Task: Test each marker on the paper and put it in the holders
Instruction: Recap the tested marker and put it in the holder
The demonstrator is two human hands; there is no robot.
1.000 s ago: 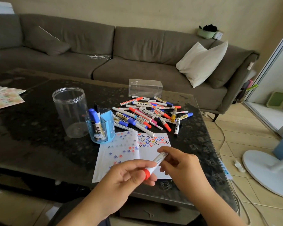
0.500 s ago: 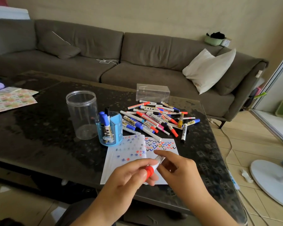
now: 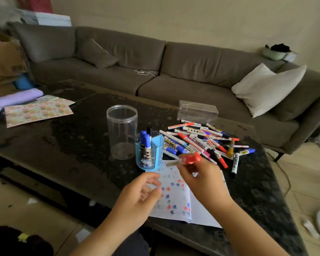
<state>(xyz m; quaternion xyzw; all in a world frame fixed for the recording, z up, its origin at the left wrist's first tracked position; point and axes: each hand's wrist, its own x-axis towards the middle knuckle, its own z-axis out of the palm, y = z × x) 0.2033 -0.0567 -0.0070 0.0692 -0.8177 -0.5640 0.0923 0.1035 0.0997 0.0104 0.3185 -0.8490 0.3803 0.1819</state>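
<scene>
Your right hand [image 3: 203, 180] is pinching a red-capped marker [image 3: 185, 160] between thumb and fingertips, and the marker is lying nearly level above the far edge of the paper [image 3: 175, 198], its red cap toward the marker pile and its pale barrel pointing toward the blue holder [image 3: 149, 154]; motion blur is hiding whether the cap is fully seated. Your left hand [image 3: 139, 196] is holding nothing, its fingers loosely curled and relaxed, and it is hovering over the near left part of the paper. The paper is lying on the dark desk [image 3: 72, 145] at the near edge, and it is showing small red and blue test marks. The blue holder is standing just beyond the paper and is carrying a few upright markers with blue and black caps. The clear jar [image 3: 122, 132] is standing just beside the holder on its left, and it is looking empty. The pile of markers [image 3: 203, 143] is lying loose on the desk to the right of the holder, crossing one another, with a clear plastic box [image 3: 197, 112] behind the pile. Patterned sheets [image 3: 37, 111] are resting at the far left of the desk, well apart from the work. A grey sofa [image 3: 174, 71] is sitting behind the desk with a white cushion [image 3: 266, 87] on it.
</scene>
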